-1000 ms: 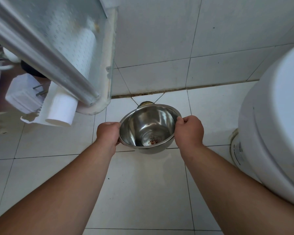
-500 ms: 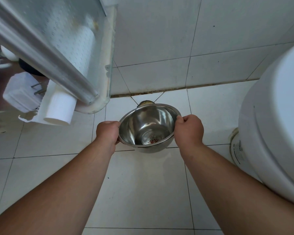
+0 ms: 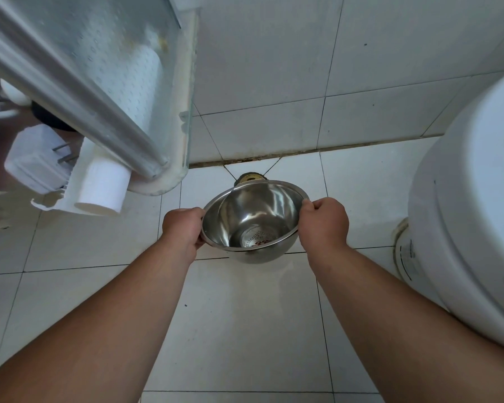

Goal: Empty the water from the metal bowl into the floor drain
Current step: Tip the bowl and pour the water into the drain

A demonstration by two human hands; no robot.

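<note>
I hold a shiny metal bowl (image 3: 252, 219) by its rim above the white tiled floor. My left hand (image 3: 184, 229) grips the left rim and my right hand (image 3: 323, 222) grips the right rim. The bowl is tipped with its far edge lower, its mouth facing me. A printed mark shows on its bottom, and I cannot tell whether any water lies in it. Just beyond the far rim, the round floor drain (image 3: 250, 177) shows partly, near the foot of the wall.
A white toilet (image 3: 474, 205) fills the right side. At upper left a frosted glass shelf with a metal rail (image 3: 79, 82) juts out over a toilet paper roll (image 3: 102, 184) and a white box (image 3: 34, 161). The tiled wall stands close behind the drain.
The bowl has tipped a little further away from me and shifted slightly toward the drain. Both hands keep the same grip on the rim.
</note>
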